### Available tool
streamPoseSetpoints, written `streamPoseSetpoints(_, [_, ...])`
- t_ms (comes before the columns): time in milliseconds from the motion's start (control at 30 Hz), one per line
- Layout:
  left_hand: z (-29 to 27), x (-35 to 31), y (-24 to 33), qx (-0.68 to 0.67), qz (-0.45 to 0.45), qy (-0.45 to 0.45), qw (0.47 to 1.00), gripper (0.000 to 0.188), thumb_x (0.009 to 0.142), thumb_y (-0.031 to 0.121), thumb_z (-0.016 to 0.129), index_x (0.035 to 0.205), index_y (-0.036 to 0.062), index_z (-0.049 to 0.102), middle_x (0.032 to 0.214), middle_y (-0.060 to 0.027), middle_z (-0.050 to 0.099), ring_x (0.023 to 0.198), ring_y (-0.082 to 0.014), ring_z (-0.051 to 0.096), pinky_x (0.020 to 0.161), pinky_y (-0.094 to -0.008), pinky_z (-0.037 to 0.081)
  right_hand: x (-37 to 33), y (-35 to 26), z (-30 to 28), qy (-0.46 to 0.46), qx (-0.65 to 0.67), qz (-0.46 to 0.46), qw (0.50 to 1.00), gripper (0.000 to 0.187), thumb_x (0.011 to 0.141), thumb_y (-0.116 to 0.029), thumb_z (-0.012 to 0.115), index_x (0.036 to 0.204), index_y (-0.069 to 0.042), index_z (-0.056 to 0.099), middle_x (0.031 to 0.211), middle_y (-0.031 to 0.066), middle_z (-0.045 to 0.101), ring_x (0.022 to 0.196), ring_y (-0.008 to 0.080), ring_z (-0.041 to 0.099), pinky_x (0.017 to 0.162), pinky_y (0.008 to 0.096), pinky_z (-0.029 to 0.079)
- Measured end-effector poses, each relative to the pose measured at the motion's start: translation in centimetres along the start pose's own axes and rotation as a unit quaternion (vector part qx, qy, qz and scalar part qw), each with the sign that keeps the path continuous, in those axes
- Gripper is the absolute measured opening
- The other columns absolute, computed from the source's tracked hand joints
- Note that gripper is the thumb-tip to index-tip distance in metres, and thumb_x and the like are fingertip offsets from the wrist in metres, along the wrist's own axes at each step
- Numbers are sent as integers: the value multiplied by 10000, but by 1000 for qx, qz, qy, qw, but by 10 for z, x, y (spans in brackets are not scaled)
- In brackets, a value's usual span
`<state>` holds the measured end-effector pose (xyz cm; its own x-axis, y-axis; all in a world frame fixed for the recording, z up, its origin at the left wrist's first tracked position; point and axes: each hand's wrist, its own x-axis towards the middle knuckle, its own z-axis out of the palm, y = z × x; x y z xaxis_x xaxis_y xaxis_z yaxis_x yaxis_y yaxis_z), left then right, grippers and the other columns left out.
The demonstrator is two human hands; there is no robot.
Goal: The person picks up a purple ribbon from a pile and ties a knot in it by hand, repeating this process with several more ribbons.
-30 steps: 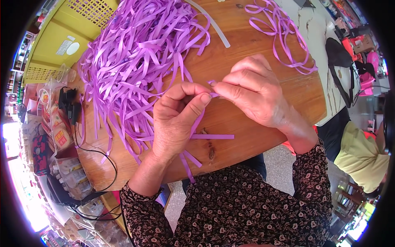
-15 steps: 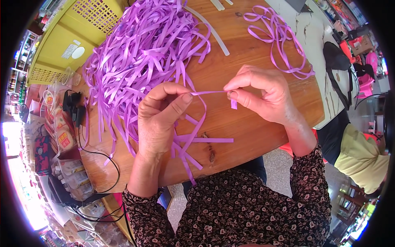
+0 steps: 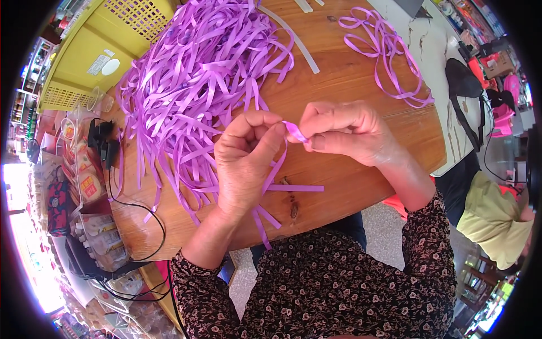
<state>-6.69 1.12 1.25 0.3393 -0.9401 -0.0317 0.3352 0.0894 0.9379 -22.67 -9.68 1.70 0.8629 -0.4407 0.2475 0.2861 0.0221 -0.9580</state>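
Observation:
Between my two hands a short stretch of purple ribbon (image 3: pixel 294 131) shows, twisted or folded over. My left hand (image 3: pixel 247 155) pinches it between thumb and forefinger. Close on its right, my right hand (image 3: pixel 351 133) is closed on the same ribbon, thumb against the bent fingers. From under my left hand the ribbon runs down, and loose ends lie on the wood near the table's front edge. Beyond my left hand rises a large tangled heap of purple ribbons (image 3: pixel 192 73). Whether the held ribbon joins the heap is hidden by my hand.
A separate loose coil of purple ribbon (image 3: pixel 377 45) lies at the far right of the wooden table (image 3: pixel 333 73). A pale flat strip (image 3: pixel 299 48) lies behind my hands. At left stand a yellow crate (image 3: pixel 84 62) and a black clip-like device (image 3: pixel 101 138) with a cable.
My hands have come closer together, my left hand moving right and slightly up. The ribbon stretched straight between them is now a short twisted piece.

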Motion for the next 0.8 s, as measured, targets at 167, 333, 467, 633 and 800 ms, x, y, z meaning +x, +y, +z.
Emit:
streamPoseSetpoints(167, [3, -6, -16, 19, 30, -3, 999, 126, 867, -49, 589, 978, 0, 621, 761, 53, 574, 640, 18, 447, 571, -127, 346, 5, 10, 5, 39, -208, -94, 973, 278, 845, -24, 637, 1114, -88, 664, 861, 25, 610, 766, 112, 556, 674, 234, 453])
streamPoseSetpoints(333, [3, -8, -16, 71, 34, 37, 996, 152, 861, -43, 608, 997, 9, 654, 766, 81, 532, 650, 12, 411, 575, -135, 332, 4, 16, 8, 81, -356, -129, 922, 328, 801, 11, 665, 1119, -68, 658, 842, 44, 595, 742, 149, 567, 625, 240, 458])
streamPoseSetpoints(467, [3, -3, -16, -27, -17, 26, 999, 135, 859, -24, 625, 983, 16, 662, 785, 74, 532, 685, -2, 426, 603, -146, 345, 5, 19, 5, 72, -530, -206, 819, 384, 749, 5, 701, 1122, -74, 656, 788, 40, 552, 688, 175, 537, 591, 275, 453])
streamPoseSetpoints(633, [0, -3, -19, 28, -14, 32, 999, 117, 855, -7, 638, 966, 17, 669, 797, 61, 552, 695, -7, 449, 615, -148, 358, 4, 22, 9, 75, -526, -211, 820, 415, 725, 6, 715, 1128, -70, 648, 780, 41, 542, 672, 187, 526, 578, 293, 448])
streamPoseSetpoints(800, [2, -3, -13, -39, -34, 26, 998, 101, 857, 6, 640, 952, 18, 670, 765, 69, 555, 665, 4, 440, 581, -141, 338, 1, 8, 9, 73, -425, -145, 891, 340, 753, 28, 698, 1080, -49, 646, 827, 54, 605, 728, 174, 586, 625, 287, 474])
